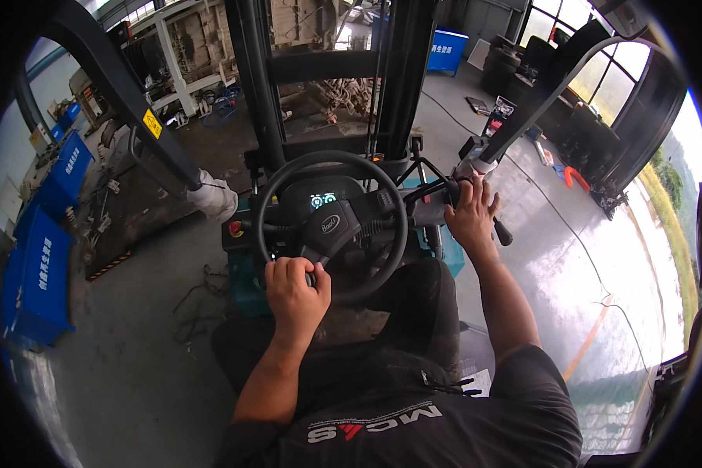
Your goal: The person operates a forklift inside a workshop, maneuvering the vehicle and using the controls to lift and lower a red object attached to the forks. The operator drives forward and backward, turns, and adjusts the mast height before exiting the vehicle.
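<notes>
I am seated in a forklift, facing its black steering wheel (pixel 398 257). My left hand (pixel 296 296) is closed around the spinner knob (pixel 310 279) at the wheel's lower left. To the right of the wheel, my right hand (pixel 473 214) lies over the black control levers (pixel 433 187). Its fingers are spread, and its thumb side touches a lever top. Another dark lever handle (pixel 503 232) stands just beside that wrist. Behind the wheel a small display (pixel 322 201) is lit. A red button (pixel 235 228) sits on the console's left side.
The black mast (pixel 255 86) rises ahead, with tangled scrap (pixel 343 97) beyond it. Blue bins (pixel 39 273) line the left, and a blue box (pixel 447 51) stands at the back. A cable (pixel 558 214) crosses the floor on the right, near a red-orange curved piece (pixel 576 179).
</notes>
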A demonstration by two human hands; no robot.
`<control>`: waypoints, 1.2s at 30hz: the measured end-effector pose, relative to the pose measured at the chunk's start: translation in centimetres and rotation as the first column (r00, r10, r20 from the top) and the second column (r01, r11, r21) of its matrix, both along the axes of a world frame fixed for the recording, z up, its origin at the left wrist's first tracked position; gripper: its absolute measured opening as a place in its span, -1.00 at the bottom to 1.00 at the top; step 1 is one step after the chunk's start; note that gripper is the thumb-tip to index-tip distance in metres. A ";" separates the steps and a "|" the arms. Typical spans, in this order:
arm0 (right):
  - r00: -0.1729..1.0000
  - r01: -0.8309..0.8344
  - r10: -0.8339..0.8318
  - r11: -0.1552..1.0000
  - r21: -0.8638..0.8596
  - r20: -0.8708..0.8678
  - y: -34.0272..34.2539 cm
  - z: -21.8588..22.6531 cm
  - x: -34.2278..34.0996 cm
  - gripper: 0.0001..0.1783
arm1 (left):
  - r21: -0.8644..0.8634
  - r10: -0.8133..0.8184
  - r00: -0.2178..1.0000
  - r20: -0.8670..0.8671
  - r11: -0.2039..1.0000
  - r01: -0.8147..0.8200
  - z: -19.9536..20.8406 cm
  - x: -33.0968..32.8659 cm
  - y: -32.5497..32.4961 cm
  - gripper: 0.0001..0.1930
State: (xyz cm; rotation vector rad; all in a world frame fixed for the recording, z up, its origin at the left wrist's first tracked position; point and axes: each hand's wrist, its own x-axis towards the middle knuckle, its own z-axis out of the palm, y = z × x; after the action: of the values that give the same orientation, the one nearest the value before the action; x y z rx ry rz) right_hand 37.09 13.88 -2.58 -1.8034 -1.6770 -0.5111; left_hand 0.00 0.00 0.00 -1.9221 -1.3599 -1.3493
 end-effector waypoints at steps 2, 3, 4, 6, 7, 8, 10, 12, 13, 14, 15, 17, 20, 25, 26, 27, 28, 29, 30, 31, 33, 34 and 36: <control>1.000 -0.001 0.001 1.000 0.024 0.001 0.3 0.0 0.0 -0.23 | 0.006 -0.003 1.000 0.012 1.000 0.003 0.0 0.1 0.1 -0.78; 1.000 -0.004 0.004 1.000 0.020 0.005 0.0 0.1 -0.1 -0.24 | 0.007 0.002 1.000 0.017 1.000 -0.002 0.0 0.3 0.1 -0.78; 1.000 -0.007 0.007 1.000 0.014 0.004 0.0 0.2 -0.1 -0.24 | 0.007 0.007 1.000 0.023 1.000 -0.007 -0.1 0.4 0.1 -0.79; 1.000 -0.014 0.015 1.000 0.003 -0.006 0.1 0.2 -0.1 -0.24 | 0.011 0.014 1.000 0.022 1.000 -0.014 -0.2 0.5 0.2 -0.79; 1.000 -0.020 0.020 1.000 -0.001 -0.014 0.2 0.0 -0.1 -0.25 | 0.016 0.016 1.000 0.015 1.000 -0.017 -0.2 0.5 0.2 -0.78; 0.999 -0.025 0.024 1.000 -0.003 -0.020 0.1 -0.2 0.0 -0.24 | 0.020 0.019 1.000 0.008 1.000 -0.019 -0.2 0.5 0.3 -0.78; 0.998 -0.039 0.039 0.999 0.001 -0.040 -0.3 -0.7 -0.3 -0.24 | 0.017 0.018 1.000 0.015 1.000 -0.018 -0.1 0.6 0.4 -0.79; 0.999 -0.043 0.043 0.997 0.056 0.016 -1.3 -2.8 0.5 -0.25 | 0.013 0.018 1.000 0.017 1.000 -0.018 0.0 0.6 0.4 -0.80; 0.998 -0.046 0.043 0.996 0.075 0.041 -2.2 -3.8 0.6 -0.25 | 0.008 0.019 1.000 0.018 1.000 -0.019 -0.2 0.7 0.4 -0.80; 0.997 -0.043 0.038 0.996 0.083 0.062 -2.9 -4.6 0.5 -0.25 | 0.003 0.019 1.000 0.018 1.000 -0.019 -0.4 0.8 0.5 -0.80; 0.998 -0.035 0.031 0.997 0.068 0.061 -3.5 -4.8 0.5 -0.27 | 0.011 0.020 1.000 0.018 1.000 -0.021 -0.6 0.8 0.6 -0.80; 0.997 -0.041 0.039 0.998 0.041 0.068 -4.2 -5.3 0.7 -0.29 | 0.026 0.021 1.000 0.019 0.999 -0.021 -0.9 0.8 0.9 -0.80; 0.998 -0.031 0.029 0.999 0.027 0.062 -3.6 -4.9 0.8 -0.32 | 0.026 0.029 0.999 0.017 0.999 -0.029 -1.0 0.9 1.1 -0.79; 0.999 0.019 -0.014 0.989 -0.149 0.034 -0.4 -0.5 0.1 -0.25 | 0.021 -0.081 0.995 0.063 0.997 0.080 -1.1 0.4 1.2 -0.82; 0.999 0.017 -0.011 0.986 -0.168 0.033 0.1 0.5 0.3 -0.23 | 0.013 -0.148 0.978 0.145 0.989 0.147 -1.2 -0.1 1.5 -0.84; 0.999 0.016 -0.010 0.985 -0.173 0.035 0.4 1.2 0.5 -0.21 | 0.004 -0.210 0.951 0.228 0.977 0.215 -1.7 -0.8 1.6 -0.86; 0.999 0.005 0.001 0.986 -0.168 0.032 0.7 1.5 0.2 -0.20 | -0.039 -0.239 0.871 0.429 0.959 0.282 -2.2 -2.0 1.3 -0.84; 1.000 -0.006 0.010 0.987 -0.158 0.027 0.7 1.5 0.2 -0.19 | 0.046 -0.203 0.881 0.427 0.978 0.203 -2.6 -3.4 1.4 -0.86; 1.000 -0.015 0.018 0.989 -0.144 0.023 0.9 1.5 0.1 -0.19 | 0.112 -0.155 0.882 0.446 0.987 0.117 -3.3 -5.3 2.1 -0.86; 0.999 -0.029 0.031 0.991 -0.133 0.015 1.1 1.4 0.0 -0.19 | 0.162 -0.101 0.879 0.467 0.986 0.027 -4.1 -7.3 2.9 -0.86; 1.000 -0.020 0.021 0.989 -0.146 0.006 0.8 0.9 0.6 -0.18 | 0.019 0.040 0.790 0.612 0.998 -0.066 -6.1 -10.2 5.7 -0.82; 1.000 -0.015 0.015 0.987 -0.160 0.001 0.6 0.6 0.9 -0.17 | -0.072 0.038 0.650 0.759 0.997 0.025 -6.4 -11.0 6.9 -0.75; 1.000 -0.024 0.022 0.984 -0.177 -0.012 0.2 0.2 0.4 -0.16 | -0.107 0.007 0.569 0.822 0.984 0.141 -8.6 -14.5 9.7 -0.68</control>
State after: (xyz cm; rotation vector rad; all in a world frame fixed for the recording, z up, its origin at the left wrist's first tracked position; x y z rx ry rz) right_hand 37.51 14.04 -2.38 -1.9051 -1.7825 -0.3515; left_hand -14.52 9.71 -8.58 -1.4287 -1.8407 -2.4331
